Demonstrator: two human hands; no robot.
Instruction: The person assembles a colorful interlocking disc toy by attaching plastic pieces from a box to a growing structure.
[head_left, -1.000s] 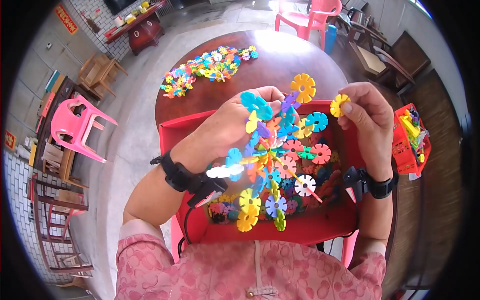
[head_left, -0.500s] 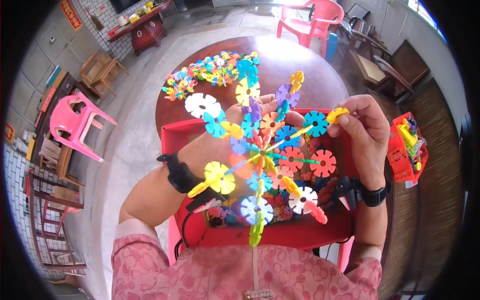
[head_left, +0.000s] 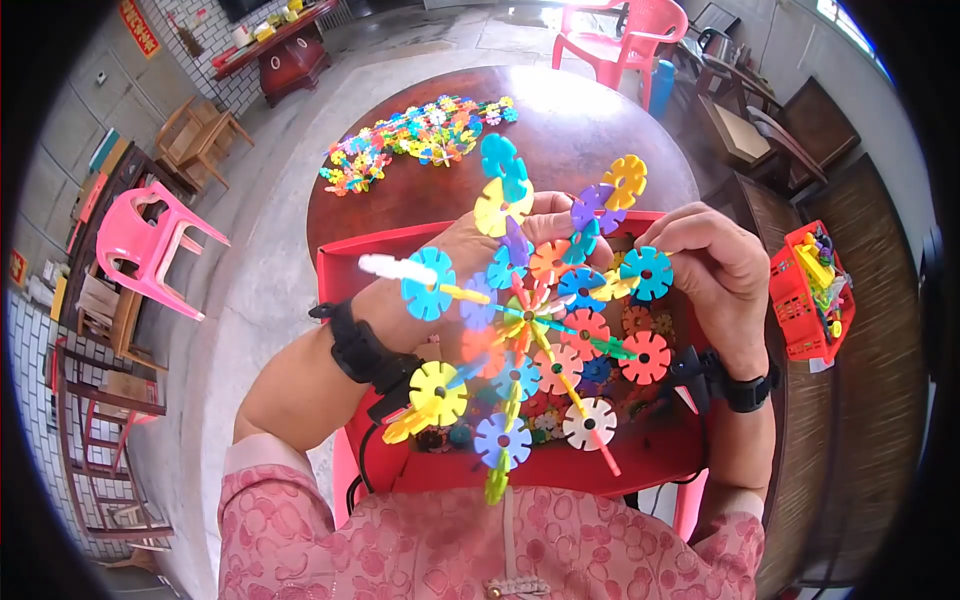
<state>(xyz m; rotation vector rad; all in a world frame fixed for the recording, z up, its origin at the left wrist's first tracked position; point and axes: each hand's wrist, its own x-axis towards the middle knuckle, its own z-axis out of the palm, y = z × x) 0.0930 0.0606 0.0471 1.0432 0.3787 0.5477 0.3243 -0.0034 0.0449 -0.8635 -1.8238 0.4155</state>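
A many-armed flower assembly (head_left: 529,316) of colourful notched plastic snowflake discs hangs over a red box (head_left: 560,480). My left hand (head_left: 470,250) reaches behind it, fingers curled round its far side and mostly hidden by the discs. On the right, my right hand (head_left: 718,275) is closed in a pinch against the edge of a teal disc (head_left: 646,272). The yellow disc that showed in these fingers a moment before is hidden behind them. A white disc (head_left: 398,268) stands edge-on at the left end, and a yellow one (head_left: 625,180) tops the upper right arm.
Loose discs (head_left: 545,425) fill the box beneath. Behind it, a round brown table (head_left: 570,120) bears a long row of joined discs (head_left: 420,140). A red basket of toys (head_left: 800,300) stands at right. Pink chairs (head_left: 150,245) and wooden furniture surround the table.
My right hand has moved down and left against the teal disc, and the yellow disc has gone out of sight. The assembly has turned, leaving the white disc edge-on.
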